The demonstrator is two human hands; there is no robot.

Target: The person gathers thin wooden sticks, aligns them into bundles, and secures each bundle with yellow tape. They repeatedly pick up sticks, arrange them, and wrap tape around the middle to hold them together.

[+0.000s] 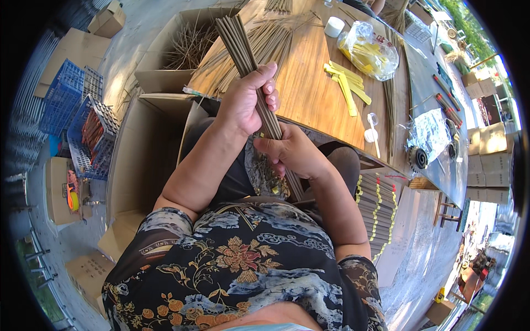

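Observation:
Both my hands are wrapped around one bundle of thin brown sticks (237, 47), held slanting over my lap with its upper end by the table's near-left corner. My left hand (247, 99) grips it higher up, thumb laid along the sticks. Lower down, my right hand (292, 151) closes around the same bundle, and the lower ends reach down to my lap. Loose sticks (270, 47) of the same sort lie spread on the wooden table (303, 91) beyond. Yellow paper strips (349, 91) lie on the table to the right.
Beside the strips are a clear bag of yellow strips (369, 52), a white jar (334, 26) and a small white spoon (372, 129). A carton of sticks (160, 71) stands at left, near blue crates (66, 94). Yellow-banded stick bundles (375, 212) stand right of my legs.

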